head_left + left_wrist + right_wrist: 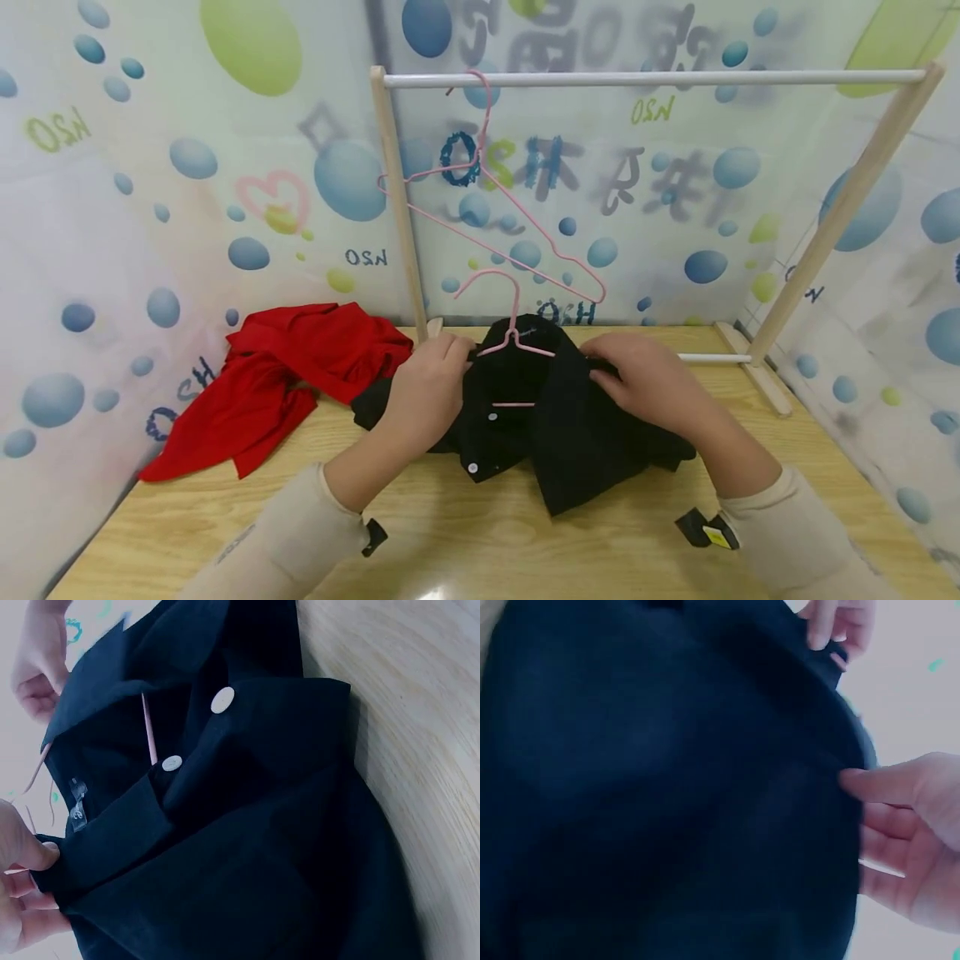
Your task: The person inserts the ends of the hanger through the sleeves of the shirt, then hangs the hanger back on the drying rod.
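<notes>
Shirt (585, 450), black and collared, lies bunched on the near side of the rack, between the two hands, its neck opening upward. Inside that opening sits a pink wire hanger (515, 308): the hook stands clear above the collar, and the lower bar crosses the gap. White buttons (472, 468) dot the unfastened front edge.

The left hand (431, 387) pinches the cloth beside the neck, thumb on the near face and fingers behind; whether the hanger's arm is caught in that grip I cannot tell. The right hand (648, 379) pinches the opposite shoulder edge between thumb and fingers. Most of the cloth falls below both sets of fingertips, toward the person.

The step in hand looks like seating the shoulders over the hanger. It would be done best by drawing both sides outward evenly, keeping the hook centred at the back of the collar and each seam along its wire arm. Tugging one side harder could tip the hanger or let the open front slide off.

Beyond, a second pink hanger (480, 154) hangs from the white rail (652, 79) of the wooden rack (847, 217). A crumpled red garment (300, 350) lies to the left on the wood-grain table (420, 533), near the black cloth.
</notes>
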Motion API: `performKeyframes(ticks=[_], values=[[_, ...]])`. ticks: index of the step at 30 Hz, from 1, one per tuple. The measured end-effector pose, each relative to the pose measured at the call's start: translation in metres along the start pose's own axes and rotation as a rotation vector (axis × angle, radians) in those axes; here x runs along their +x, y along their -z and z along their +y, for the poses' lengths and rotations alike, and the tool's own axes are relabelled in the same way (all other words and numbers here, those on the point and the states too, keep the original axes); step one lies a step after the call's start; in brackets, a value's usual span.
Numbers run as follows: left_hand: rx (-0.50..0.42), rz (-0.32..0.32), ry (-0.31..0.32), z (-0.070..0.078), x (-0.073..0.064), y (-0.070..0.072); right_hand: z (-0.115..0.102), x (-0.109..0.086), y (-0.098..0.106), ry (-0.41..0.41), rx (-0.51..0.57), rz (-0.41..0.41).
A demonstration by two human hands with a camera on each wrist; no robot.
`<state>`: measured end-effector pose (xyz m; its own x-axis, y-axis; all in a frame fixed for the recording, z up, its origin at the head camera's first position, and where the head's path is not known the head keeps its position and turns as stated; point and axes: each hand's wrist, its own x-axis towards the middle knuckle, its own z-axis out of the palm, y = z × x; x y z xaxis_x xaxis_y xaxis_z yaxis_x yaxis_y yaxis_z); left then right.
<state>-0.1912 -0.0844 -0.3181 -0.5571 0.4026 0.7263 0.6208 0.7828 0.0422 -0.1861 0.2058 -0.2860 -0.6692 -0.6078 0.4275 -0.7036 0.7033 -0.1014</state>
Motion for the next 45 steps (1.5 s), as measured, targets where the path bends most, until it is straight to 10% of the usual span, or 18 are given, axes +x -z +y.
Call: performKeyframes(ticks=[11,26,45], values=[[-0.024,0.017,-0.011,-0.003,0.004,0.003,0.007,-0.003,0.01,0.006,0.012,-0.025],[0.078,-0.179,-0.005,-0.014,0.007,0.012,0.015,-0.015,0.01,-0.017,-0.1,0.023],[-0.143,-0.043,-0.074,-0.007,0.023,0.01,0.018,-0.056,0.027,-0.108,-0.287,0.1]])
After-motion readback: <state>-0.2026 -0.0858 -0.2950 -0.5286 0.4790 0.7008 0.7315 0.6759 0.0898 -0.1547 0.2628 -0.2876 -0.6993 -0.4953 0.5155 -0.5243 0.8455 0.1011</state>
